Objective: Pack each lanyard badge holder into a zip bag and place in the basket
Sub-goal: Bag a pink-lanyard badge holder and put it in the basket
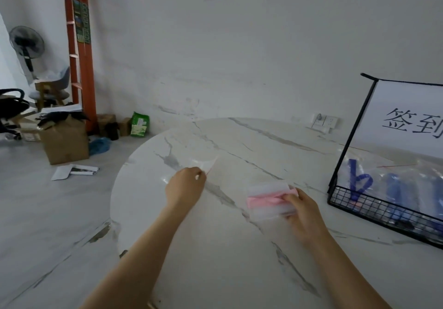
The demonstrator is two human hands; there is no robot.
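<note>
A clear zip bag point(202, 165) lies on the white marble table point(239, 248), and my left hand point(185, 185) pinches its near corner. My right hand point(303, 209) grips a clear badge holder with a pink lanyard wrapped round it point(267, 199), held just above the table at centre right. The black wire basket point(383, 209) stands at the right edge and holds several bagged badge holders with blue lanyards point(359, 181).
A white sign with black characters point(407, 117) stands in the basket's back. The table's left edge curves past my left arm; beyond it are cardboard boxes point(66, 141), an orange ladder point(80, 52), a fan and chairs on the floor.
</note>
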